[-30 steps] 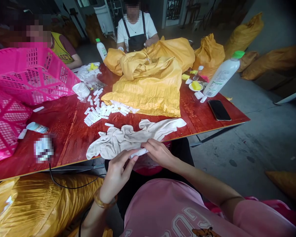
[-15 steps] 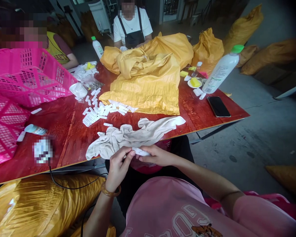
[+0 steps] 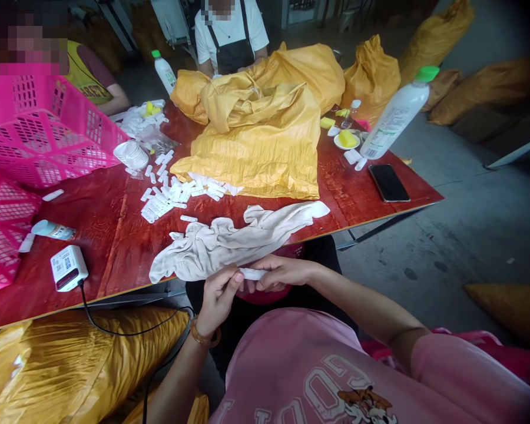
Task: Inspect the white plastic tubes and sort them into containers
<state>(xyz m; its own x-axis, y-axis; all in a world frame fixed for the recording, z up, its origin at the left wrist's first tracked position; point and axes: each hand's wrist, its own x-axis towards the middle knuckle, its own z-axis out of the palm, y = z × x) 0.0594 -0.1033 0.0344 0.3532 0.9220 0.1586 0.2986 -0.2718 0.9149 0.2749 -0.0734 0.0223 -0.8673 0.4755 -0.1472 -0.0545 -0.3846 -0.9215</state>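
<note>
Between my two hands, just off the table's front edge, is a small white oblong plastic piece (image 3: 252,274). My left hand (image 3: 221,290) pinches one end between thumb and fingers. My right hand (image 3: 276,273) has its fingers closed on the other end, and part of the piece is hidden there. Right behind my hands lies a crumpled off-white cloth (image 3: 221,241) along the edge. Beyond it spreads a pile of similar white plastic pieces (image 3: 163,197), with one loose piece (image 3: 188,218) apart from the rest.
A yellow woven sack (image 3: 265,159) lies on the red table (image 3: 110,235). Pink crates (image 3: 62,135) stand at left, near a white box with a cable (image 3: 69,268). A phone (image 3: 388,182) and a large bottle (image 3: 395,118) are at right. Two people sit across.
The view has shifted slightly, so the table appears a little higher and further left. The white plastic piece appears turned, its edge now more toward me. Both hands keep hold of it.
</note>
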